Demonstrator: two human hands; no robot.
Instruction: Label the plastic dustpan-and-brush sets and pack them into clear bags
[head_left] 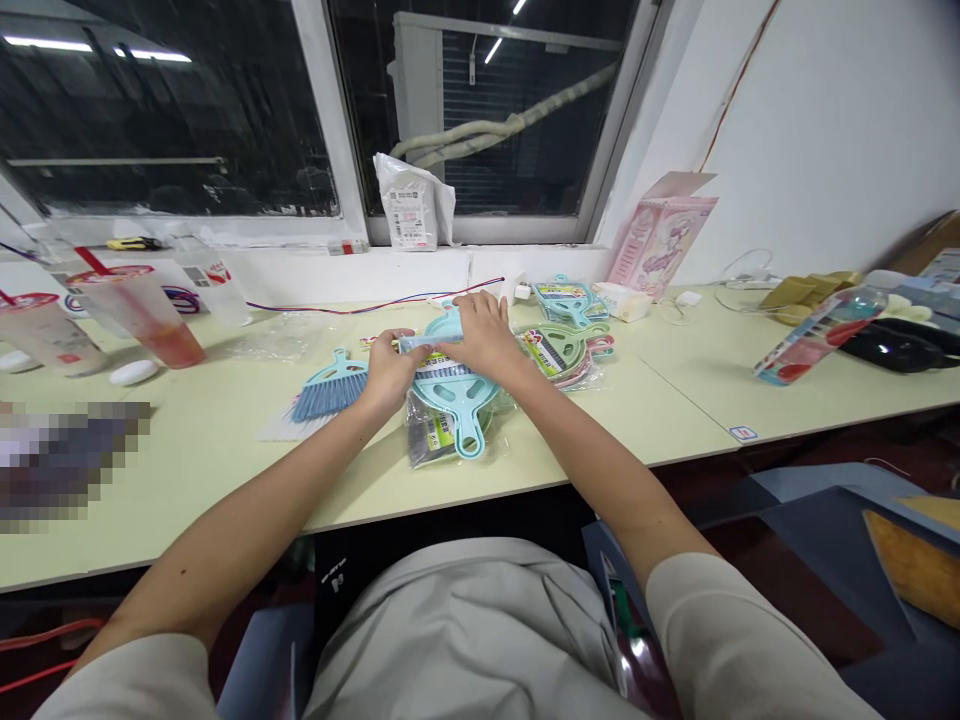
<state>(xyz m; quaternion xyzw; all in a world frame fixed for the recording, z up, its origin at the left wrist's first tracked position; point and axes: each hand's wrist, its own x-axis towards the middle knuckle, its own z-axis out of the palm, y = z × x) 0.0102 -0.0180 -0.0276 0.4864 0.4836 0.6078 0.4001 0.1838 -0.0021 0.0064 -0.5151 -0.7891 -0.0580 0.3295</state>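
A light blue plastic dustpan lies on the pale green table, its handle pointing toward me, on top of a clear packet with a green label. My left hand is closed on a thin light blue piece at the dustpan's left edge. My right hand rests on the dustpan's far rim with fingers curled over it. A small blue hand brush lies just left of my left hand, apart from it.
More packaged dustpan sets are piled right of my hands, another behind. Two drink cups stand at the left, a pink box against the wall, a bottle and bags at the right. A blue chair is lower right.
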